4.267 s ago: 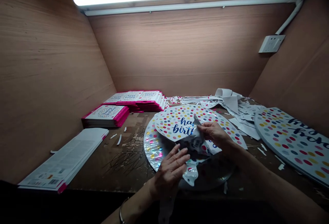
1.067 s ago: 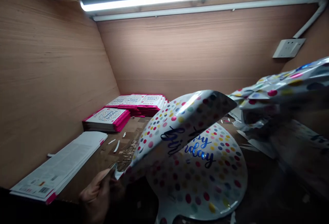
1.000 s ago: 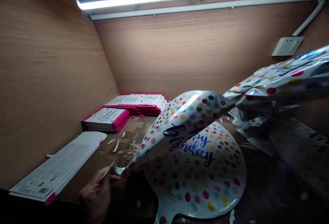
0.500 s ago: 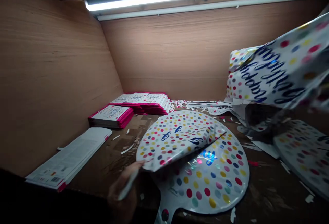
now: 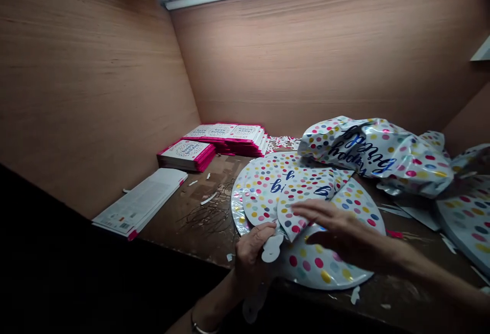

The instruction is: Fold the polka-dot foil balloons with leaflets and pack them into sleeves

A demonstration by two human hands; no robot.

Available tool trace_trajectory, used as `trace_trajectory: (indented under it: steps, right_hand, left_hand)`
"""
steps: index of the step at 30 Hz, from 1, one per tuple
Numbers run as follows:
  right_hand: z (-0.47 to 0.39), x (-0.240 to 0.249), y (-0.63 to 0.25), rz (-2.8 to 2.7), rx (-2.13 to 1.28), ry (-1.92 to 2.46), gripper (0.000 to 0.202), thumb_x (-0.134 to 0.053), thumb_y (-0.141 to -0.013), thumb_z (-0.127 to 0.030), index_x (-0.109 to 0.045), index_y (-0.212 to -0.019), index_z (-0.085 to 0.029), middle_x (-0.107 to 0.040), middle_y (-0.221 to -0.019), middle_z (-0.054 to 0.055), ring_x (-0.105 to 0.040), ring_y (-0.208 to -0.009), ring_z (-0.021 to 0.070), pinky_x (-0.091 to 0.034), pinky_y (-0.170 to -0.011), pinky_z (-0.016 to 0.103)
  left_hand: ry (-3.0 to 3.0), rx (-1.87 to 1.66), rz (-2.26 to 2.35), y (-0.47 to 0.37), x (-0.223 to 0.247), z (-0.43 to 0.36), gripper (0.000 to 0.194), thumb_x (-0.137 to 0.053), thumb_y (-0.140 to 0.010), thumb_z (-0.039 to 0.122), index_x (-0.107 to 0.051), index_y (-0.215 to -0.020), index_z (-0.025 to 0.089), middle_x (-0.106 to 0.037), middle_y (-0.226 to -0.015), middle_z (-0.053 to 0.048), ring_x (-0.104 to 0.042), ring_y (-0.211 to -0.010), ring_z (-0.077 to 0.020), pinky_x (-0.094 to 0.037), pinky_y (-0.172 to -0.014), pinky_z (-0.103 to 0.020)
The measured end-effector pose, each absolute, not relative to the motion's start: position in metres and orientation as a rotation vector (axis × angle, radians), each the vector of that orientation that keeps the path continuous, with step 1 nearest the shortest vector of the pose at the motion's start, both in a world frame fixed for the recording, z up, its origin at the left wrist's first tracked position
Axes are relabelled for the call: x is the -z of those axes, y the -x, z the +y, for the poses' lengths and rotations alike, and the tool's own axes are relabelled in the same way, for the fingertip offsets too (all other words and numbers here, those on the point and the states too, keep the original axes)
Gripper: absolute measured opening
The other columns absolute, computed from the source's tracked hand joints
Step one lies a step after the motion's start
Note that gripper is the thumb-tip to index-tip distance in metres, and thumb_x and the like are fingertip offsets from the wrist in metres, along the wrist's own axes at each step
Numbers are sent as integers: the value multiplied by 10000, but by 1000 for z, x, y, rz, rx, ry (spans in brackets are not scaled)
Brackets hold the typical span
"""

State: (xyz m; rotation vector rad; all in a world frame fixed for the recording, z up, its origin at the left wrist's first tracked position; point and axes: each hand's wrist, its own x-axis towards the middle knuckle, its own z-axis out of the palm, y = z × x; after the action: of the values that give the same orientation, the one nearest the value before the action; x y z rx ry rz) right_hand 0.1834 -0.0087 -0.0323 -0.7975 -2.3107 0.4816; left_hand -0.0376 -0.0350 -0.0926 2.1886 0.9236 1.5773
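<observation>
A white foil balloon with coloured dots and blue lettering lies partly folded over on a pile of flat round foil balloons. At its near edge my left hand is closed, pinching the balloon just by its white rounded tail. My right hand is over the folded flap, fingers stretched out and thumb apart. Whether its fingertips press on the foil is hard to tell. Another white tail, dim, hangs below my left wrist.
A crumpled heap of dotted foil balloons lies at the back right, with more flat balloons at the right edge. Pink-edged packets are stacked back left, near printed white cards. Paper scraps litter the brown surface.
My right hand has come in over the balloon, and the foil held up at the right now lies in the heap. The balloon's flap is folded further. The view has shifted.
</observation>
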Motion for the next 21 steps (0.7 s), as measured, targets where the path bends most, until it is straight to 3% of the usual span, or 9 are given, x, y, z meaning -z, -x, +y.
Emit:
trace_trajectory:
  steps: [5,12,21]
  right_hand:
    - [-17,50,-151,-2290,-573,651,274,-405,-874,-97,-607,-1020,-213,-644,-1007,74,-575,-902,169,-466,-768,305]
    - [-13,59,-135,-1950,-760,934,132,-530,-772,-159,-543,-644,-189,-578,-621,0,-531,-573,119,-408,-559,239]
    - [14,24,-135,-1427,-1422,1054,140,-633,-607,-284,-564,-569,-168,-567,-554,-12,-521,-526,124,-407,-519,246]
  left_hand:
    - [-2099,-1555,977,36,87,-37,164,-528,-848,163,-600,-976,235,-674,-909,9,-659,-782,-156,-563,-704,-257]
    - [-1966,-1579,1032,35,87,-32,134,-492,-885,216,-620,-923,218,-684,-823,-10,-658,-723,-155,-557,-651,-261]
    - [-1761,-1554,1030,45,68,-35,183,-517,-826,190,-696,-856,167,-693,-948,-73,-663,-788,-206,-538,-733,-295]
